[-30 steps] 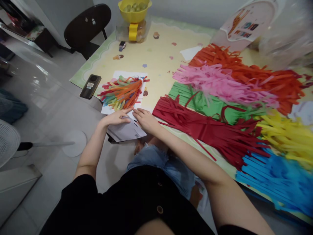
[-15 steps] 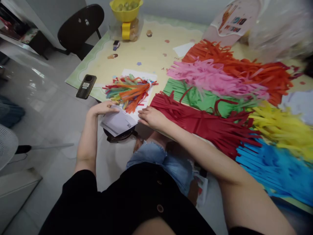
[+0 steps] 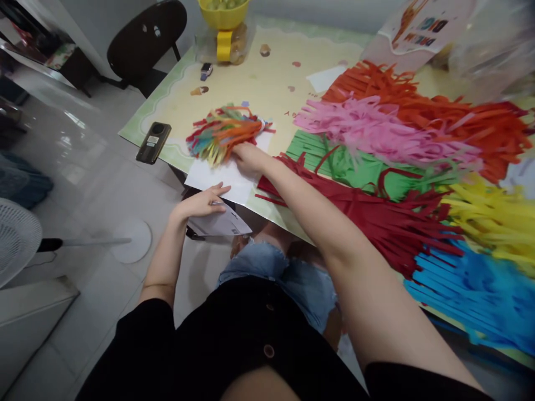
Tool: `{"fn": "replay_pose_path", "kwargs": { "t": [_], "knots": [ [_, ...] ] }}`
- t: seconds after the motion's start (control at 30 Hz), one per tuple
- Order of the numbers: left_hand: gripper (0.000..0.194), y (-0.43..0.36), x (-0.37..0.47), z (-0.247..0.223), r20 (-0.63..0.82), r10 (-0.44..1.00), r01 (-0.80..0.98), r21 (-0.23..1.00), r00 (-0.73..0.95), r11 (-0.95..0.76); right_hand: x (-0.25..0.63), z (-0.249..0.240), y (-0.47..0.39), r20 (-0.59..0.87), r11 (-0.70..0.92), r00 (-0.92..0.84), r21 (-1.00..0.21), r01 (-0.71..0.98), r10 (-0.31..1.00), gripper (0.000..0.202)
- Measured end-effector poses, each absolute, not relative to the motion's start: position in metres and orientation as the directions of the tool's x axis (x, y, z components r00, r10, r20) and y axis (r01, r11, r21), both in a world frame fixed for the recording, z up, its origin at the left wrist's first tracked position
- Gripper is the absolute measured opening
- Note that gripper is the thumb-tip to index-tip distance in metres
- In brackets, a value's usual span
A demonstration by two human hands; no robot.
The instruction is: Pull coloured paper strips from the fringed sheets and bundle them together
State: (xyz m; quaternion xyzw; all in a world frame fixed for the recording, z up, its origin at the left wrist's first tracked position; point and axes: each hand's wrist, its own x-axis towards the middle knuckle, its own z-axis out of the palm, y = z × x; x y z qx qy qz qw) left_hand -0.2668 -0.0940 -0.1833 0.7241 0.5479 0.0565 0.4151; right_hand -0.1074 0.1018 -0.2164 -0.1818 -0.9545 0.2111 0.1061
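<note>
A multicoloured bundle of paper strips lies on the table, tied at its right end with something white. My right hand touches the near side of the bundle; its fingertips are hidden among the strips. Beneath the bundle and in front of it is white paper. My left hand rests at the table's front edge, fingers spread on this paper. A folded-down or separate sheet with small printing hangs below that hand, past the edge; which of the two I cannot tell.
Fringed paper in red, green, pink, orange, yellow and blue covers the table's right side. A phone lies at the left edge. Farther back are a watch and a yellow basket. A fan stands at left.
My right hand has moved up and left from the paper to the strips, and the bundle has shifted away from the front edge. My left hand has moved right and down, its fingers more spread.
</note>
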Motion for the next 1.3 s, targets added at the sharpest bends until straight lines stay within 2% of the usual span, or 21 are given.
{"fn": "replay_pose_path", "kwargs": {
  "t": [0.1, 0.2, 0.33, 0.63, 0.9, 1.13, 1.3],
  "knots": [
    [0.037, -0.097, -0.264, -0.182, -0.368, 0.861, 0.779, 0.624, 0.350, -0.050, -0.114, -0.207, 0.123, 0.123, 0.760, -0.864, -0.547, 0.351, 0.488, 0.053],
    [0.036, -0.098, -0.263, -0.178, -0.362, 0.854, 0.763, 0.643, 0.374, -0.062, -0.093, -0.202, 0.125, 0.128, 0.648, -0.788, -0.655, 0.389, 0.603, 0.045],
    [0.042, -0.086, -0.260, -0.175, -0.284, 0.843, 0.684, 0.718, 0.457, -0.128, -0.050, -0.216, 0.100, 0.163, 0.577, -0.667, -0.670, 0.466, 0.727, 0.036],
    [0.035, -0.055, -0.259, -0.205, -0.288, 0.853, 0.650, 0.756, 0.436, -0.076, -0.039, -0.238, 0.054, 0.199, 0.654, -0.685, -0.562, 0.506, 0.701, 0.040],
    [0.035, -0.057, -0.259, -0.203, -0.287, 0.859, 0.629, 0.776, 0.423, -0.051, -0.051, -0.238, 0.072, 0.144, 0.607, -0.664, -0.578, 0.546, 0.734, 0.041],
    [0.037, -0.056, -0.262, -0.204, -0.292, 0.867, 0.618, 0.786, 0.403, -0.023, -0.056, -0.236, 0.076, 0.132, 0.590, -0.683, -0.637, 0.497, 0.718, 0.037],
    [0.052, -0.054, -0.260, -0.198, -0.315, 0.878, 0.616, 0.787, 0.360, 0.030, -0.058, -0.241, 0.084, 0.157, 0.451, -0.556, -0.775, 0.443, 0.816, 0.026]
  ]
}}
